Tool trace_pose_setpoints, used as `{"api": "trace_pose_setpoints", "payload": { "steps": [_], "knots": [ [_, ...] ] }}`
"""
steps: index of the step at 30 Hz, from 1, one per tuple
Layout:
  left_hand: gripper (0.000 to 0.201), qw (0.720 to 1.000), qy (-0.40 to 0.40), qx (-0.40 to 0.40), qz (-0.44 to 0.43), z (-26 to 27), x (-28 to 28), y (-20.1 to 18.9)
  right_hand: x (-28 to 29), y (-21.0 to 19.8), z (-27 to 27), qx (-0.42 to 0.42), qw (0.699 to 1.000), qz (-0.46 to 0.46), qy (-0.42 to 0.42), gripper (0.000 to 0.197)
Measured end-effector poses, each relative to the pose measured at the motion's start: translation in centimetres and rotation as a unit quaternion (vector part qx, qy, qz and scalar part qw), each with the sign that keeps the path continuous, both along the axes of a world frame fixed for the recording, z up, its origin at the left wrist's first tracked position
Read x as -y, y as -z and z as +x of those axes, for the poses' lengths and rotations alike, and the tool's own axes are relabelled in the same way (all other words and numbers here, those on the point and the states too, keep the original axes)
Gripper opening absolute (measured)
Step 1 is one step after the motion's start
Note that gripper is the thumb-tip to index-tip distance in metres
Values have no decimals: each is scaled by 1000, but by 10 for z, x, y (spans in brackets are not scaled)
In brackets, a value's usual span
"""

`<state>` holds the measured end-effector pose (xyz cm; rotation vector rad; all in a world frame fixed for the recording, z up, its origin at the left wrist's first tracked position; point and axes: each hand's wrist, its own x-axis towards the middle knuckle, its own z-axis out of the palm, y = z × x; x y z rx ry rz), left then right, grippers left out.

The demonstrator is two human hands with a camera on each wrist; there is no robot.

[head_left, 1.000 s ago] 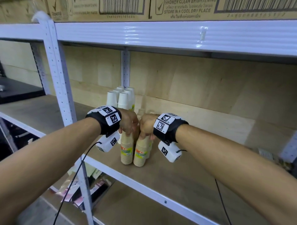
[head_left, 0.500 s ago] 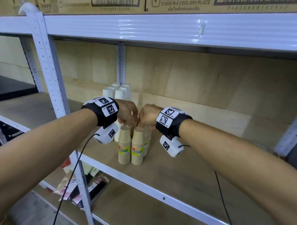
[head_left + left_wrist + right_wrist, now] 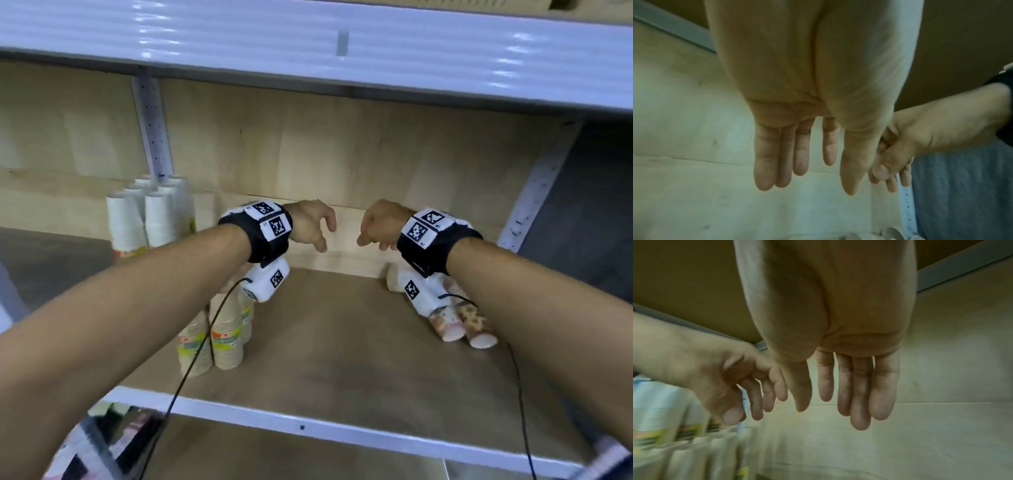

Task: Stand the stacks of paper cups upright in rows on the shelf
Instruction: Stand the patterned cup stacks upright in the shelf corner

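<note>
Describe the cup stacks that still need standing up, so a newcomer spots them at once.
Look at the wooden shelf and follow it to its right end, below the right hand. The patterned cup stacks lie on their sides there, unlike the upright white stacks and tan stacks at the left.

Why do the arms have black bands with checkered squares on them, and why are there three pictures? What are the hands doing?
Those are a person's arms. The black bands hold small cameras. The big picture comes from a camera on the person's head; the other two look along each palm from the wrists.

On the wooden shelf stand tall white paper cup stacks at the back left and tan paper cup stacks with green and orange labels nearer the front. At the right, patterned paper cup stacks lie on their sides.

The left hand and the right hand hold nothing; the wrist pictures show relaxed fingers.
</note>
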<state>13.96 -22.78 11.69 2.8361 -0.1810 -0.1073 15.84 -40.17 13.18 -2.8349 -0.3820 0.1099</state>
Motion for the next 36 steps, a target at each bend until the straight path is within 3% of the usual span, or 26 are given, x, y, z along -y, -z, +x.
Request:
{"api": "trace_pose_setpoints", "payload": {
  "steps": [4,10,12,17,20,25,28,30,32,36],
  "knots": [
    [52,998,62,3,-13,21,47,15,59,9,16,17,997,-16,75,40],
    [58,985,173,19,5,46,123,49,133,48,32,-10,984,-83,156,29],
    [59,978,206,18,20,53,146,65,155,64,32,-27,980,-76,179,37],
    [65,965,262,18,12,71,189,105,202,107,38,-73,973,-24,219,58],
    [62,956,290,28,21,77,208,124,217,132,38,-47,971,33,230,67],
    [60,949,306,38,58,86,227,144,224,166,45,-92,957,31,274,93],
    [58,943,322,43,76,94,231,151,222,179,44,-68,961,49,265,91],
    [54,936,335,54,90,99,233,155,223,183,39,-63,960,117,247,86],
    [52,928,348,75,108,102,236,161,228,187,33,-46,953,190,230,97],
    [53,910,362,116,168,106,242,171,234,197,33,6,950,223,220,101]
  ]
}}
